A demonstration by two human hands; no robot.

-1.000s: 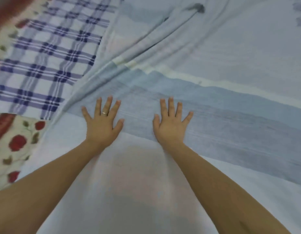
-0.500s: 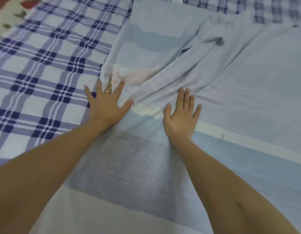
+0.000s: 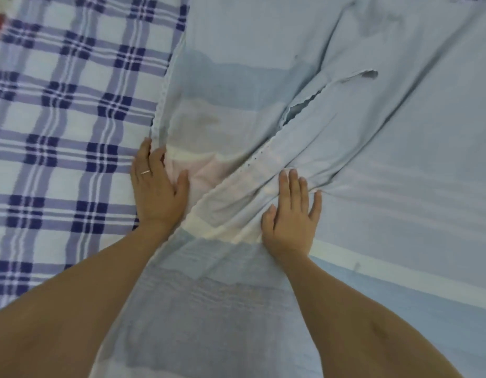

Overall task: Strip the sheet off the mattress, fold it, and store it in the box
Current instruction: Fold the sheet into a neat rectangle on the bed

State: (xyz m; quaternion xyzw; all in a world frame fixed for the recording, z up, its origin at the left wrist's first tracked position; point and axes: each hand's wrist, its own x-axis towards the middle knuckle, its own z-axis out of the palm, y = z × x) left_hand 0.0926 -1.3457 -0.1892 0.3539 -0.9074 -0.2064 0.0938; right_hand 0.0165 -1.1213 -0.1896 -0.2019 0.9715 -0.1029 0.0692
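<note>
The pale blue sheet, with darker blue and cream bands, lies spread over the bed and fills the middle and right of the view. My left hand, a ring on one finger, rests flat at the sheet's left hem where it meets the checked cloth; its fingertips touch the hem. My right hand presses flat, fingers straight, on a ridge of bunched folds that runs diagonally up to the right. No box is in view.
A blue-and-white checked cloth covers the bed to the left of the sheet. A loose hem with a dark end sticks up from the folds further away. A red patch shows at the top left corner.
Both hands have slid away from me along the sheet, from the dark blue band up to the bunched folds. The left hand has reached the sheet's left hem.
</note>
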